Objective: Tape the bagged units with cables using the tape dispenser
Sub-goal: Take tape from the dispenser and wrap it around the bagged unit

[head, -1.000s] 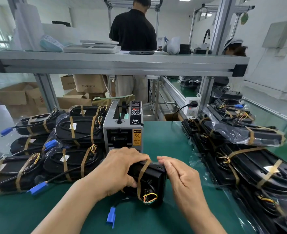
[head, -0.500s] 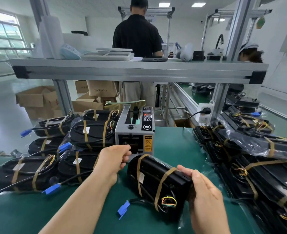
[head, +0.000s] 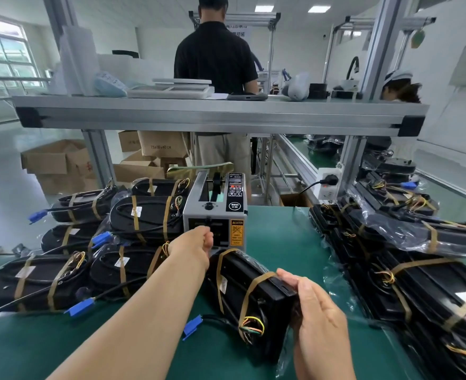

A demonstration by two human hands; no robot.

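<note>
Gripping the bagged unit (head: 243, 286) is the right hand (head: 317, 305); the left hand (head: 193, 246) curls at the tape dispenser (head: 215, 215), hold unclear.

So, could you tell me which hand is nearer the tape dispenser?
Left: left hand at the front slot of the tape dispenser; right hand holding the bagged unit short of it.

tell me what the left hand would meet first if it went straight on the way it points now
The tape dispenser: the left hand points at its front outlet, seemingly right at the slot, though depth is unclear. The right hand grips the bagged unit, off that line.
</note>
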